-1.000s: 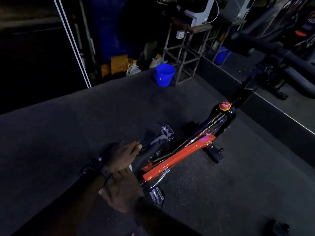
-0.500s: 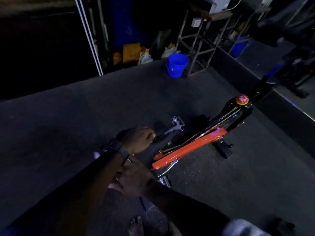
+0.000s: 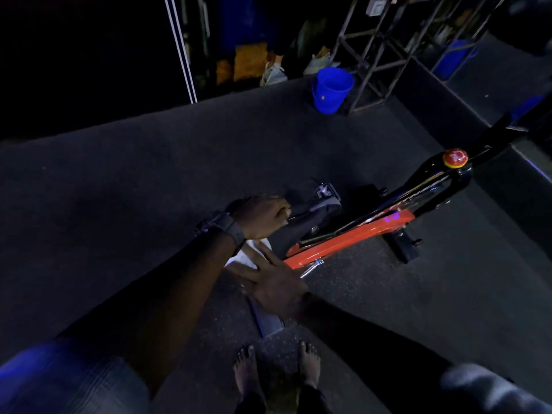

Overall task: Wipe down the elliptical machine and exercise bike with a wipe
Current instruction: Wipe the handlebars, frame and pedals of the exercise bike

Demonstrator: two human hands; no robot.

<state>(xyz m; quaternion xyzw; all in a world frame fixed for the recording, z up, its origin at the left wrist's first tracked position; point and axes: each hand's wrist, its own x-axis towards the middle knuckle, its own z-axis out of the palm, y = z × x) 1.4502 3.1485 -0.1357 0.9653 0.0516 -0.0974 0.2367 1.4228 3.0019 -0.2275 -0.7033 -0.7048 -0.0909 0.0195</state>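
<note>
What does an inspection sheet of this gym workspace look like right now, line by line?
Surface: dark speckled floor, dimly lit.
Job's things: exercise bike with orange frame, black saddle, red knob; white wipe beside the saddle. No elliptical machine clearly seen.
Clutter: blue bucket beside a metal rack; bags and boxes behind, too dark to identify.
Grips: left hand curled over the saddle's rear; right hand, fingers straight, pressing on the wipe.
Cables: nothing seen.
Surroundings: person's bare feet on the floor; white-edged panel at the back.

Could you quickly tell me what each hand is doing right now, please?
Left hand: fingers curled, gripping the bike saddle.
Right hand: open, fingers straight, pressing the white wipe.
</note>
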